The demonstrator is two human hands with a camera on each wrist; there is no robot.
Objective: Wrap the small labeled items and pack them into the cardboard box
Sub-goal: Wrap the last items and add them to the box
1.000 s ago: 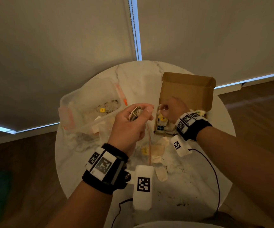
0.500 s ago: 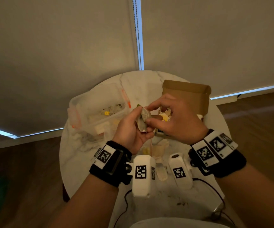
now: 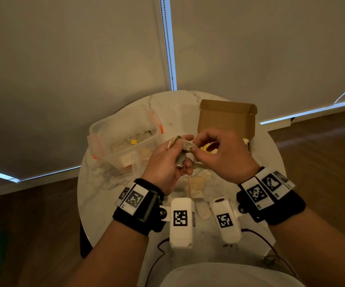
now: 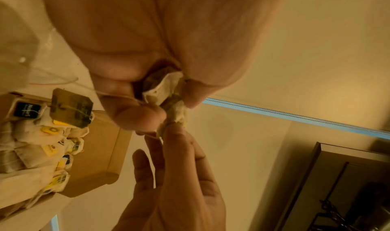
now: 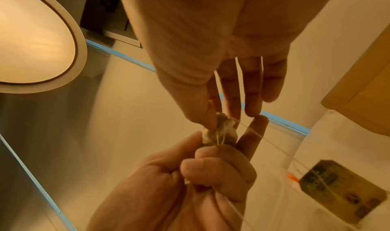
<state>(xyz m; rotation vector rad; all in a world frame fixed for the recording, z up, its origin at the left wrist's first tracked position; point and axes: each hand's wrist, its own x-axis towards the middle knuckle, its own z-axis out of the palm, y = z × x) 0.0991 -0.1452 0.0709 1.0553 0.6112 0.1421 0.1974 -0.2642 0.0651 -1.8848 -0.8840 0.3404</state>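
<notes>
A small tea bag [image 3: 181, 150] in crumpled paper is held up over the table's middle. My left hand [image 3: 174, 162] grips its lower part with curled fingers. My right hand [image 3: 195, 149] pinches its top between thumb and forefinger, the other fingers straight. In the left wrist view the tea bag [image 4: 166, 93] has a thread running to a dark olive tag [image 4: 71, 108] that hangs free. The same tag [image 5: 339, 191] swings below the tea bag [image 5: 220, 132] in the right wrist view. The open cardboard box [image 3: 227, 119] stands behind my right hand, with several wrapped labeled tea bags [image 4: 42, 143] inside.
A clear plastic tub [image 3: 124, 137] with orange clips sits at the left of the round marble table [image 3: 97, 183]. Loose tea bags [image 3: 198, 183] and wrappers lie under my hands. A window blind hangs behind the table, and wooden floor surrounds it.
My right hand left the box and came over to the tea bag, which my left hand kept holding. Now it pinches the bag's top. The view tilted slightly.
</notes>
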